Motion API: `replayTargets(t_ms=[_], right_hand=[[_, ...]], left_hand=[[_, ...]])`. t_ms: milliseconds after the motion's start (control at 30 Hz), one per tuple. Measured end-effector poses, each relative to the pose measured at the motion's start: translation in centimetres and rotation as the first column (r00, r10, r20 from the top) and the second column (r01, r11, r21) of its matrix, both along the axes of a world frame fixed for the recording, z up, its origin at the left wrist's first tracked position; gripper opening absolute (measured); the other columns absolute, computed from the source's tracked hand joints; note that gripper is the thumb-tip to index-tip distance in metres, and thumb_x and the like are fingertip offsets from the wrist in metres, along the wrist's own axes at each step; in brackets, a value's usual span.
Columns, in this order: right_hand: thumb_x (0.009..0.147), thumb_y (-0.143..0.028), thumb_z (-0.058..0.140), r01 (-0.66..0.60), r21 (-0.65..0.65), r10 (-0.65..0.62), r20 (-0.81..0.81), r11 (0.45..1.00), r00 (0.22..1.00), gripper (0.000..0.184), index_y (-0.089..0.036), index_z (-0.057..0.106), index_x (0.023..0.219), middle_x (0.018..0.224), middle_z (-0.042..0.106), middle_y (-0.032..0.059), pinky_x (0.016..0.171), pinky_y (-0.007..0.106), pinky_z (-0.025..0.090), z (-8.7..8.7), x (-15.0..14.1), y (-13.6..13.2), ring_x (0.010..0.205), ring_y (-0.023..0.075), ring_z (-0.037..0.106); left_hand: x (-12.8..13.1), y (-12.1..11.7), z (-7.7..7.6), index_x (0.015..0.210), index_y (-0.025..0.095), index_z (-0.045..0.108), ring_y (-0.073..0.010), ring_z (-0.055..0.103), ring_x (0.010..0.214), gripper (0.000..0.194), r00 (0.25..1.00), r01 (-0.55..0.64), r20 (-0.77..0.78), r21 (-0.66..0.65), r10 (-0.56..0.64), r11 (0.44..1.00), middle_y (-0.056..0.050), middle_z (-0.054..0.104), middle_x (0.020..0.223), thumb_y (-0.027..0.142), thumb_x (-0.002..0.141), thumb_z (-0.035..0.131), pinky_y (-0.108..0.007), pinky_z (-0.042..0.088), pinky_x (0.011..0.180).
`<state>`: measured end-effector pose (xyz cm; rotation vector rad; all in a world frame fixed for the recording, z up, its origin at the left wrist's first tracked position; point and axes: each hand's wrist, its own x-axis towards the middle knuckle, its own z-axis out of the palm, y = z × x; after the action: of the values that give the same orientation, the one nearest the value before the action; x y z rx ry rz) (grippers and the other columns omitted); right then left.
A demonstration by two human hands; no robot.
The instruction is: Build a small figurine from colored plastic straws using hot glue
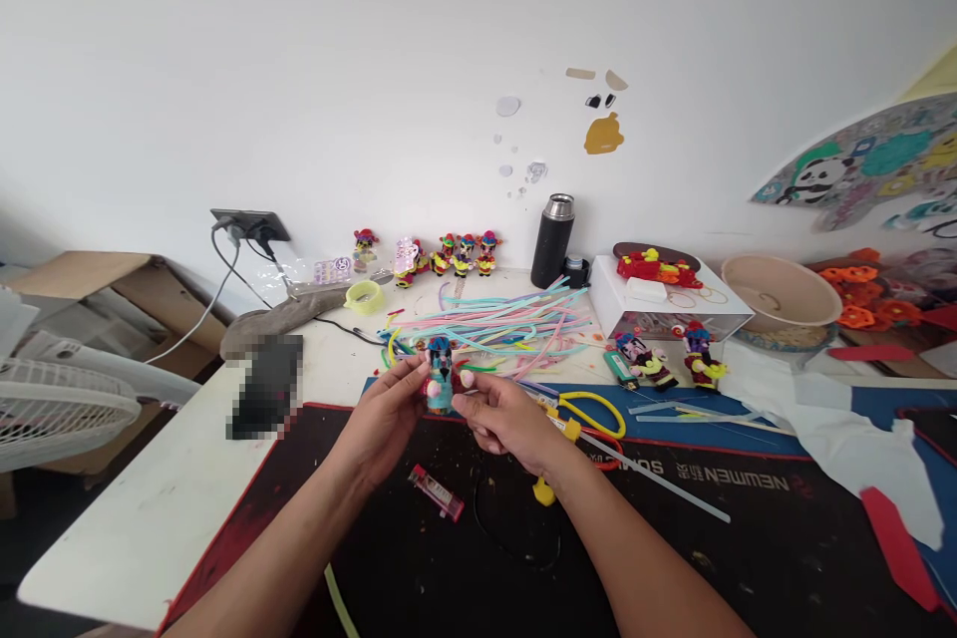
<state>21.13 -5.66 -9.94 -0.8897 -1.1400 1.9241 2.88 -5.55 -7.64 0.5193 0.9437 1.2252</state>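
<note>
I'm seeing a fuzzy pipe-cleaner figurine [439, 377], glossy plastic lighter [436, 492] on the matt black desk mat [748, 558], matt black flask [551, 241] with metal cap, brown cardboard box [112, 294].

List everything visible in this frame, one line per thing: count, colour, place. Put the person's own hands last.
small pipe-cleaner figurine: 1, teal body with dark head, held between both hands
loose pipe cleaners: many, pink, blue and green, piled behind the hands
finished figurines by the wall: about six, red and yellow, in a row
lying figurines: 2, dark and pink, right of the pile
steel-capped flask: 1, black, by the wall
yellow-handled scissors: 1, right of the hands
red lighter: 1, on the black mat, below the hands
tape roll: 1, yellow, left of the pile
beige bowl: 1, far right
white fan: 1, left edge
left hand: on the figurine
right hand: on the figurine
</note>
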Motion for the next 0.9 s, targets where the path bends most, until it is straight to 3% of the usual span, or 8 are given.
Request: replayTargets(t_ms=[133,400,600,900], right_hand=[[0.078,-0.058,0.086,-0.012,0.018,0.012,0.001,1.0,1.0,0.054,-0.019,0.062,0.108,0.061,0.048,-0.0124,0.038,0.021,0.025,-0.4,-0.5,-0.1,0.039,0.0037,0.032],[0.073,-0.06,0.088,0.12,0.02,-0.119,-0.012,0.993,0.993,0.057,-0.019,0.063,0.104,0.064,0.05,-0.0111,0.036,0.021,0.023,-0.7,-0.9,0.0,0.039,0.0033,0.031],[0.076,-0.056,0.088,0.116,-0.029,-0.118,-0.085,0.993,0.989,0.05,-0.019,0.064,0.098,0.053,0.037,-0.0138,0.038,0.02,0.022,0.2,0.0,0.1,0.043,0.0047,0.025],[0.086,-0.05,0.084,-0.064,-0.006,0.062,-0.187,0.998,0.98,0.038,-0.018,0.064,0.092,0.051,0.035,-0.0137,0.039,0.02,0.02,0.2,1.0,0.2,0.041,0.0041,0.022]], left_hand=[[0.8,0.1,-0.2,0.092,0.014,0.078,-0.0117,0.064,0.072,0.03,0.99,-0.136,0.027,0.001,0.136,0.991,-0.002,0.071,0.086,0.021,0.068,0.096,-0.021,0.056,0.065],[2.8,-0.3,-0.6,0.095,0.016,0.079,-0.0124,0.065,0.082,0.04,0.983,-0.185,0.03,0.053,0.183,0.981,-0.002,0.073,0.096,0.032,0.064,0.099,-0.021,0.055,0.071],[1.8,-0.3,-0.5,0.109,0.017,0.079,-0.0194,0.069,0.096,0.045,0.997,-0.077,0.027,0.07,0.076,0.995,-0.007,0.076,0.103,0.046,0.077,0.09,-0.028,0.055,0.079],[0.0,-1.4,0.0,0.113,0.02,0.077,-0.0248,0.07,0.103,0.05,0.991,0.095,-0.109,0.138,-0.08,0.986,-0.01,0.077,0.112,0.045,0.073,0.093,-0.032,0.054,0.088]])
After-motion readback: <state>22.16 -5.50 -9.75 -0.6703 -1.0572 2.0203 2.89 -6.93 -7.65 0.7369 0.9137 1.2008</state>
